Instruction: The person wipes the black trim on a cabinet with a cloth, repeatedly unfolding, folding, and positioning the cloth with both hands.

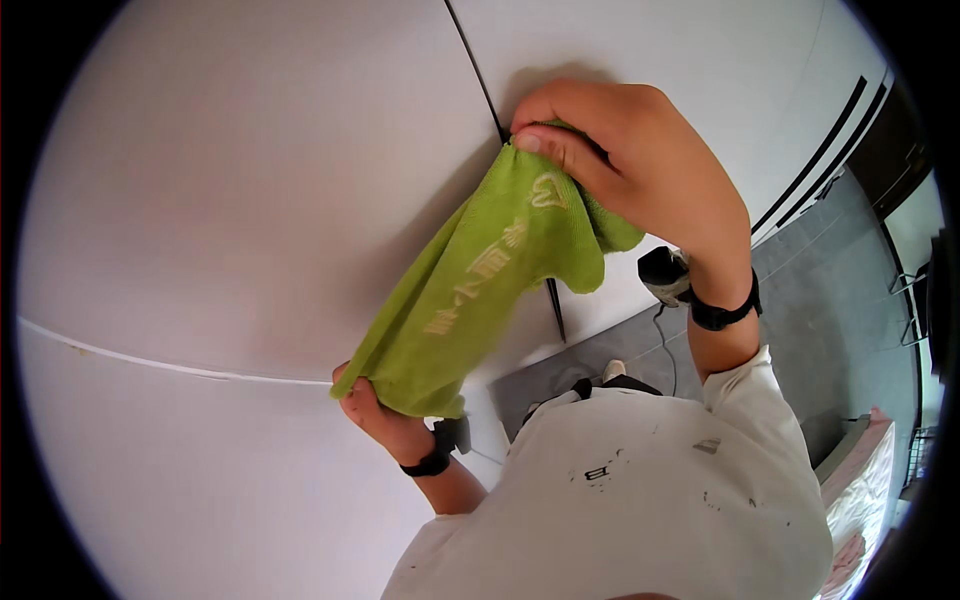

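A green cloth (460,290) with pale lettering and a heart outline is stretched between my two hands, in front of white panels. My right hand (640,150), at the upper right, grips the cloth's upper end between thumb and fingers, close to a dark gap between panels. Part of the cloth bunches and hangs under that hand. Lower left, my left hand (385,420) holds the other end by a corner; its fingers are partly hidden behind the cloth. Both wrists wear black bands.
Large white panels (220,180) fill the left and top, with a pale seam at the lower left. A grey tiled floor (800,330) shows at the right, with a cable (668,350) on it. A shiny wrapped item (865,490) stands at the lower right.
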Tool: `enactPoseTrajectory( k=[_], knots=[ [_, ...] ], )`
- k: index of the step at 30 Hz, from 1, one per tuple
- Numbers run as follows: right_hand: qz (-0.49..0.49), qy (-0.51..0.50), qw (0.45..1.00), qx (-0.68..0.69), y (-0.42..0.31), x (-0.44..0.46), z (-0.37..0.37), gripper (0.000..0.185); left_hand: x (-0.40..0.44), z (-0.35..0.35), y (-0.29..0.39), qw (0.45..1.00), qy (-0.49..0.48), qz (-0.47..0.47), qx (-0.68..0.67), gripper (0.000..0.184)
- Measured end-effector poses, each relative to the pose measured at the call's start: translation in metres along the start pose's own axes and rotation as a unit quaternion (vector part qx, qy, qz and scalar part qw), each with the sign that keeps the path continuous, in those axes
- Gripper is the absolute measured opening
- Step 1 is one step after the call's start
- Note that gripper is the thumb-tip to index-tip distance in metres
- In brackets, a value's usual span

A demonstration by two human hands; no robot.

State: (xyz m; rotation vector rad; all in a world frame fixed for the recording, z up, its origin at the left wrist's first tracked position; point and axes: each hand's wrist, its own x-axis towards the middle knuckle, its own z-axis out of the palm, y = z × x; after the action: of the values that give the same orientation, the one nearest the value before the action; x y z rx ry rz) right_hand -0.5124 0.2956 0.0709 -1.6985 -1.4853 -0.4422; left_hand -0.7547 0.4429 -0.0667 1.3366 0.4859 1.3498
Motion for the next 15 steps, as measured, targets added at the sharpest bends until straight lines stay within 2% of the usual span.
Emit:
enactPoseTrajectory(
  k=[5, 9, 13, 15],
  knots=[
    [0.008, 0.011, 1.0, 0.027, 0.001, 0.005, 0.007, 0.01, 0.0, -0.01, -0.014, 0.994, -0.018, -0.089, -0.064, 0.03],
    [0.031, 0.087, 0.993, 0.067, -0.004, 0.001, 0.01, 0.011, -0.005, -0.008, -0.015, 0.989, 0.001, -0.117, -0.095, 0.028],
    [0.079, 0.115, 0.985, 0.102, -0.004, -0.001, 0.009, 0.013, 0.001, -0.005, -0.014, 0.988, -0.044, -0.129, -0.079, 0.027],
    [0.139, 0.139, 0.969, 0.147, -0.006, -0.005, 0.011, 0.015, 0.001, -0.005, -0.01, 0.989, -0.049, -0.125, -0.067, 0.027]
  ],
)
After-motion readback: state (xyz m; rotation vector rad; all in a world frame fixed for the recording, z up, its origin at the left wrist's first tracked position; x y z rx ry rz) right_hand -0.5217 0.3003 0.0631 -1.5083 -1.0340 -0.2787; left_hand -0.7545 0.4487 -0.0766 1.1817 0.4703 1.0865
